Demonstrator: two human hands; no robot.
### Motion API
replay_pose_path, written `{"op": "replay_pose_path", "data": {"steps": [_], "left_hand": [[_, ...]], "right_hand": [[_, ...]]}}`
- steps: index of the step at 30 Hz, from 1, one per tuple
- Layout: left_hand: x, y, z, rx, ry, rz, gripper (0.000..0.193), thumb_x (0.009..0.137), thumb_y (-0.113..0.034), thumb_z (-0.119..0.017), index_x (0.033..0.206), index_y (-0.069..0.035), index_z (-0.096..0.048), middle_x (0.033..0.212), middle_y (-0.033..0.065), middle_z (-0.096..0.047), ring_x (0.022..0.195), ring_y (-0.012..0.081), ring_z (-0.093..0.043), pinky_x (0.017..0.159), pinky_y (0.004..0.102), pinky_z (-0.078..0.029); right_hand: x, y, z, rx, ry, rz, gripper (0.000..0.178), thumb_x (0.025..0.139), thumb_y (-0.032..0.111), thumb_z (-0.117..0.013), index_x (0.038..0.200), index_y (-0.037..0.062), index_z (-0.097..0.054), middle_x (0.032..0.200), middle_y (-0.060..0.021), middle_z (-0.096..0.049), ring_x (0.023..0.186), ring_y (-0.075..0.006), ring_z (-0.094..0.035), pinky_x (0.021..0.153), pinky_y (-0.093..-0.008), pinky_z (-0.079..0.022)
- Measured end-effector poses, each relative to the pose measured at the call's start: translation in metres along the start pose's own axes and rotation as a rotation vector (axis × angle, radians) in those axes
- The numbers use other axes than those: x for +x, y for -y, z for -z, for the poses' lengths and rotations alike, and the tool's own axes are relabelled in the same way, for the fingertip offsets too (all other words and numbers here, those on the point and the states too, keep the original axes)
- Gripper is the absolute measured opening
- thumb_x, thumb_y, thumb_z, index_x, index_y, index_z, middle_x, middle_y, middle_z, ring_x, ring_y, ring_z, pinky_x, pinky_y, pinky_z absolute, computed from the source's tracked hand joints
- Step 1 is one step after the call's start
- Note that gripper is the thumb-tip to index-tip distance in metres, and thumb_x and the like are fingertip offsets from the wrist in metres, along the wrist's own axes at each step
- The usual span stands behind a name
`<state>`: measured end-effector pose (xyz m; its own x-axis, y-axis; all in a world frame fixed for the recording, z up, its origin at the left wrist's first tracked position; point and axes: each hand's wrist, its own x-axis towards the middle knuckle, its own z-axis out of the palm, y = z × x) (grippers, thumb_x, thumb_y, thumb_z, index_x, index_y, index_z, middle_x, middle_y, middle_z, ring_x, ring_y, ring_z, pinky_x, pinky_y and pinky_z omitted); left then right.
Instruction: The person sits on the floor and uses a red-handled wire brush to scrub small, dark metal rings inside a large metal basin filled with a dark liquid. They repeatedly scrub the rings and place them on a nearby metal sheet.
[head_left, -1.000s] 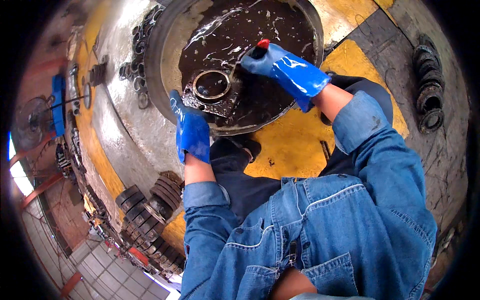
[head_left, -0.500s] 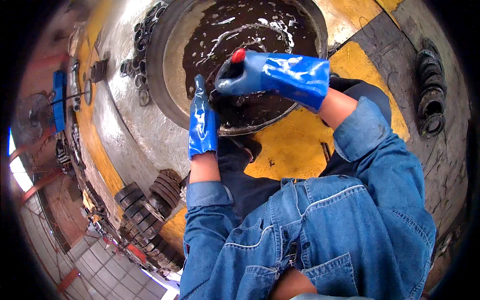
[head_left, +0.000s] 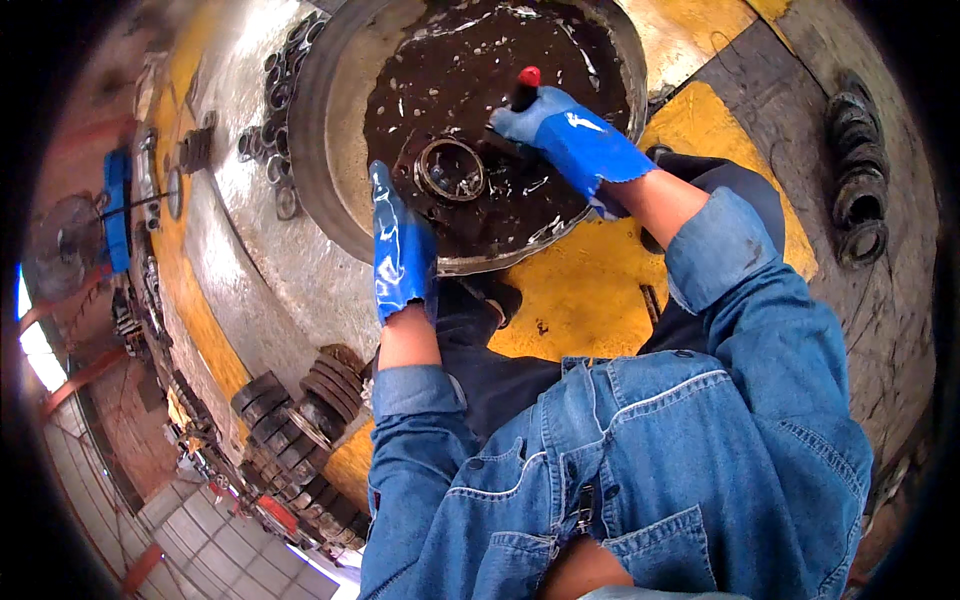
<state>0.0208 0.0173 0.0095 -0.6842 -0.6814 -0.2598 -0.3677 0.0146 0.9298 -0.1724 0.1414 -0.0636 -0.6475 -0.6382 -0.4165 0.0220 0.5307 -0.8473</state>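
My left hand (head_left: 400,240), in a blue rubber glove, is at the near left inside the basin (head_left: 315,130). Its thumb points up, while the other fingers are mostly hidden beside and beneath a dark, wet metal ring (head_left: 428,182), which it supports over the dark liquid (head_left: 540,60). The ring is tilted, with its round opening facing up. To the right of the ring, my gloved right hand (head_left: 545,115) is closed around a black-handled brush (head_left: 527,88) with a red end. The brush's working end is dark and hard to make out below the fist.
Several metal rings (head_left: 280,140) lie left of the basin. Stacked dark rings (head_left: 325,385) stand at the lower left, and a row of black rings (head_left: 860,190) lies at the right. Yellow floor plate (head_left: 570,290) shows between my legs.
My right hand has moved right with the brush, away from the ring, uncovering it. The left hand has stayed nearly in place, its thumb slightly lower and farther left.
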Motion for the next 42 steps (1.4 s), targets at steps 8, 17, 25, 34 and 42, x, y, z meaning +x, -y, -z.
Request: {"op": "replay_pose_path", "data": {"steps": [8, 17, 25, 34, 42], "left_hand": [[0.031, 0.042, 0.025, 0.181, 0.05, -0.094, 0.055, 0.114, -0.041, -0.042, 0.14, 0.003, -0.06, 0.125, 0.0131, -0.072, 0.109, 0.0237, -0.066, 0.101, 0.0358, -0.051], [0.031, 0.05, 0.007, -0.113, 0.103, 0.251, 0.057, 0.112, -0.047, -0.048, 0.127, 0.004, -0.069, 0.115, 0.0105, -0.074, 0.101, 0.0179, -0.064, 0.091, 0.0332, -0.053], [0.038, 0.079, 0.022, 0.073, 0.083, 0.092, 0.061, 0.111, -0.05, -0.049, 0.11, 0.006, -0.072, 0.097, 0.0127, -0.073, 0.087, 0.0216, -0.06, 0.082, 0.0376, -0.051], [0.031, 0.054, 0.004, 0.019, 0.185, 0.062, 0.048, 0.108, -0.041, -0.058, 0.124, 0.002, -0.073, 0.109, 0.0127, -0.076, 0.099, 0.018, -0.066, 0.089, 0.0367, -0.052], [0.059, 0.115, 0.002, 0.292, 0.039, -0.009, 0.04, 0.098, -0.032, -0.067, 0.122, 0.0, -0.071, 0.116, 0.0258, -0.074, 0.109, 0.0406, -0.072, 0.094, 0.0467, -0.055]], "right_hand": [[-0.009, 0.016, -0.026, -0.555, -0.004, 0.862, 0.022, 0.085, 0.024, -0.075, 0.105, 0.0151, -0.076, 0.106, -0.0117, -0.076, 0.098, -0.0379, -0.072, 0.084, -0.0443, -0.059], [-0.019, -0.023, -0.036, 0.208, 0.387, 0.214, 0.033, 0.094, 0.022, -0.067, 0.122, 0.0032, -0.073, 0.112, -0.018, -0.077, 0.096, -0.0245, -0.073, 0.09, -0.0391, -0.056], [-0.023, -0.02, -0.039, 0.387, 0.406, 0.137, 0.025, 0.095, 0.019, -0.069, 0.115, 0.0045, -0.074, 0.102, -0.0086, -0.077, 0.094, -0.0177, -0.069, 0.085, -0.0363, -0.055], [-0.023, -0.019, -0.081, -0.94, 0.018, 0.742, 0.009, 0.084, 0.019, -0.07, 0.091, 0.0154, -0.075, 0.092, -0.0154, -0.075, 0.09, -0.0399, -0.074, 0.073, -0.054, -0.058], [-0.032, 0.017, -0.027, 0.526, 0.452, -0.086, 0.03, 0.1, 0.021, -0.063, 0.12, 0.0028, -0.075, 0.111, -0.0118, -0.078, 0.097, -0.0217, -0.073, 0.085, -0.0347, -0.058]]}}
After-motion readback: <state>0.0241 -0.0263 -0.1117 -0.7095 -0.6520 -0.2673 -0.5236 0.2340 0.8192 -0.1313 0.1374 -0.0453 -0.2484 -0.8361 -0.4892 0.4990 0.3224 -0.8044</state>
